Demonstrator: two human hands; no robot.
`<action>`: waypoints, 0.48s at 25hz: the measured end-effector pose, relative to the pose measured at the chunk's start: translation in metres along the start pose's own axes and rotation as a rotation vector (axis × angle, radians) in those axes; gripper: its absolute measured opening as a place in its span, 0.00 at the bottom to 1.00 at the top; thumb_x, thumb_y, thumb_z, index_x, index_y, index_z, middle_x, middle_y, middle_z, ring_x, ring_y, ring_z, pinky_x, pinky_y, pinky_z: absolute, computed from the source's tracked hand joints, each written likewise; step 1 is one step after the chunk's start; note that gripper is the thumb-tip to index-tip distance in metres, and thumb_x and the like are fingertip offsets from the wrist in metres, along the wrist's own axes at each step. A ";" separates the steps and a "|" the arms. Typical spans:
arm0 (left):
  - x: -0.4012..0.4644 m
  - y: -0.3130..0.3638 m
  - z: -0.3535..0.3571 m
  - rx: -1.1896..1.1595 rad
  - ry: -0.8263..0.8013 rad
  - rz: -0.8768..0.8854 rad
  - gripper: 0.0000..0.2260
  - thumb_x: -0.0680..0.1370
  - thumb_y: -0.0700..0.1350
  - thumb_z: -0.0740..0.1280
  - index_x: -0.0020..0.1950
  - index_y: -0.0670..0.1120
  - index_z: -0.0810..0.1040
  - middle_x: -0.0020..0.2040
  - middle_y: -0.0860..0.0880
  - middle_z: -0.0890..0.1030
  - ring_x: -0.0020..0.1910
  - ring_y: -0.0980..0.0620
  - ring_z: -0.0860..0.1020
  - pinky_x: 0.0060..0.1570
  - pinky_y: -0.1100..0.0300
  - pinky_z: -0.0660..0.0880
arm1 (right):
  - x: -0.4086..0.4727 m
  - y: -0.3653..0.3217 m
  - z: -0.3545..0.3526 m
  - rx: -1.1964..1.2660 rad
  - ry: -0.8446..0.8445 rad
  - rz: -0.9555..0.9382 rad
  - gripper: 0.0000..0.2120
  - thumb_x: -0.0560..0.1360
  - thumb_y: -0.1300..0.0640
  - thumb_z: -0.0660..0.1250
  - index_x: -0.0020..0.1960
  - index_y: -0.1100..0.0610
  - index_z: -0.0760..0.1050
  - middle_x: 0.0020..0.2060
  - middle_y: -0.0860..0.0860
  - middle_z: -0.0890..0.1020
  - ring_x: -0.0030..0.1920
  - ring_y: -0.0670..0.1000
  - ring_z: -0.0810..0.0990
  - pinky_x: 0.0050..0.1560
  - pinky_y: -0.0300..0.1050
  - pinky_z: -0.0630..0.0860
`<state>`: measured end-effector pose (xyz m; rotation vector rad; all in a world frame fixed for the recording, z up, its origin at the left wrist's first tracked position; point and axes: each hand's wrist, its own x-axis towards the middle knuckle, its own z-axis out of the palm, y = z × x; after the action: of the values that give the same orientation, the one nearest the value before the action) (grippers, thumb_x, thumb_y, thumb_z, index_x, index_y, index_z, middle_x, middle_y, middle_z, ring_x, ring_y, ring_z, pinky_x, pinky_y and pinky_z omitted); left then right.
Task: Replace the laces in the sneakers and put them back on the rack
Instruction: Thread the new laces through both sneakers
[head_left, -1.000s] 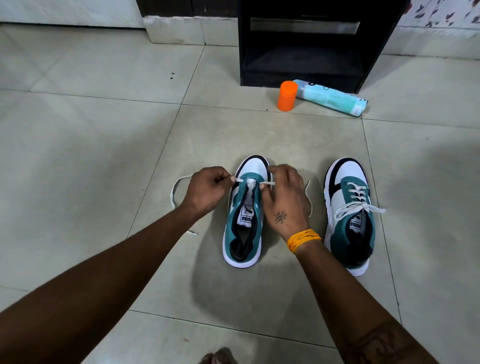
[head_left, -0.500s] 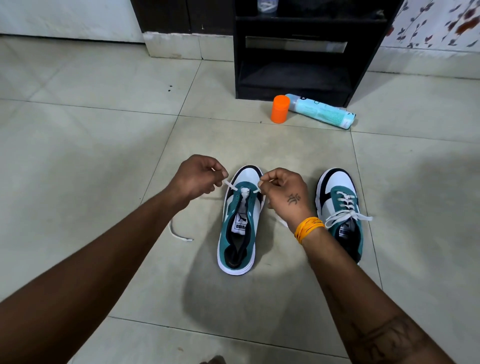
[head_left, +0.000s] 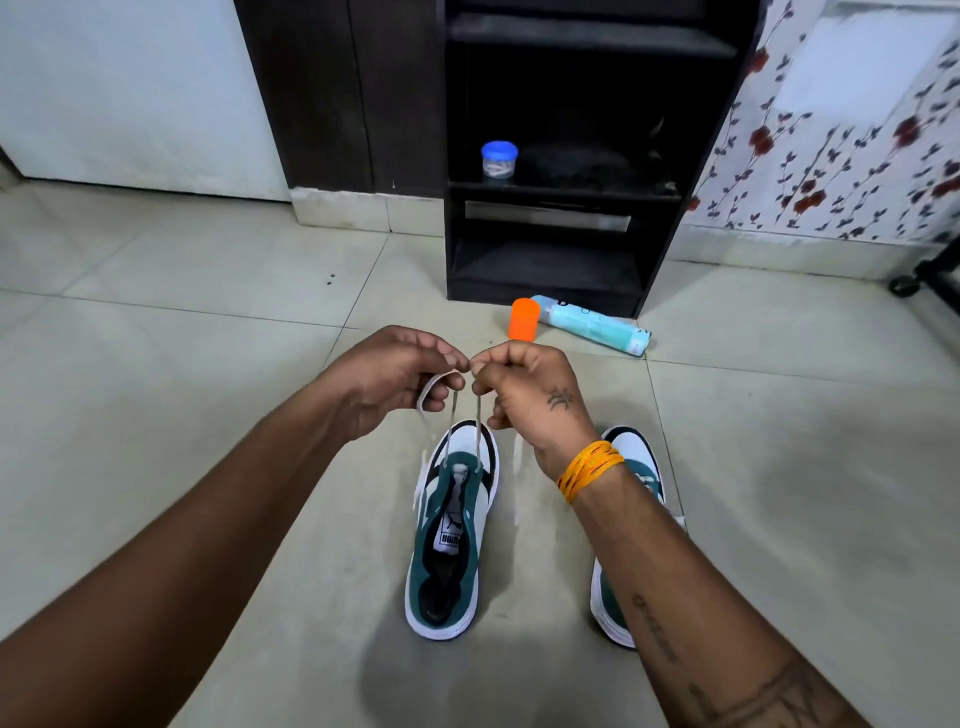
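The black rack (head_left: 566, 156) stands against the wall, and everything else sits in front of it on the tiled floor (head_left: 156, 389). On its middle shelf is one small clear jar (head_left: 498, 161) with a blue lid; I cannot tell what is inside. Two sneakers lie well in front of the rack: the left sneaker (head_left: 452, 535), open and nearly unlaced, and the right sneaker (head_left: 631, 525), mostly hidden behind the forearm. Just before the rack's foot lie one pale blue bottle (head_left: 592, 325) on its side and one orange cap (head_left: 523, 319), standing upright beside it. One white lace (head_left: 467, 426) runs up from the left sneaker's front eyelets. The left hand (head_left: 395, 379) and right hand (head_left: 524, 395) each pinch an end, fingers curled, and have risen above the toe, drawing both ends together where earlier they were spread apart.
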<state>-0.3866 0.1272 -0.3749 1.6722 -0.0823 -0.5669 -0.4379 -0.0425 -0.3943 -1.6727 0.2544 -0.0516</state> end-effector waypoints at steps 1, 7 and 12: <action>-0.002 0.008 0.001 -0.026 0.004 0.001 0.06 0.82 0.36 0.66 0.52 0.39 0.83 0.40 0.43 0.83 0.32 0.52 0.77 0.37 0.60 0.80 | 0.000 -0.008 -0.001 0.015 0.004 -0.005 0.06 0.78 0.63 0.68 0.46 0.59 0.83 0.36 0.53 0.82 0.26 0.46 0.72 0.30 0.43 0.77; -0.013 0.046 0.009 -0.102 0.069 0.020 0.07 0.82 0.35 0.64 0.50 0.40 0.83 0.40 0.44 0.85 0.32 0.52 0.80 0.39 0.57 0.83 | -0.005 -0.053 -0.012 0.059 -0.002 -0.019 0.06 0.78 0.63 0.69 0.44 0.57 0.82 0.37 0.54 0.81 0.27 0.48 0.71 0.31 0.42 0.77; -0.029 0.079 0.016 -0.076 0.117 0.069 0.10 0.82 0.32 0.61 0.51 0.39 0.81 0.42 0.40 0.85 0.35 0.49 0.84 0.44 0.53 0.84 | -0.009 -0.095 -0.021 0.079 -0.001 -0.045 0.05 0.77 0.65 0.69 0.45 0.59 0.83 0.35 0.54 0.81 0.26 0.47 0.71 0.31 0.42 0.76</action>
<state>-0.3976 0.1079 -0.2917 1.6190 -0.0329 -0.4139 -0.4373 -0.0519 -0.2973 -1.6001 0.2113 -0.0936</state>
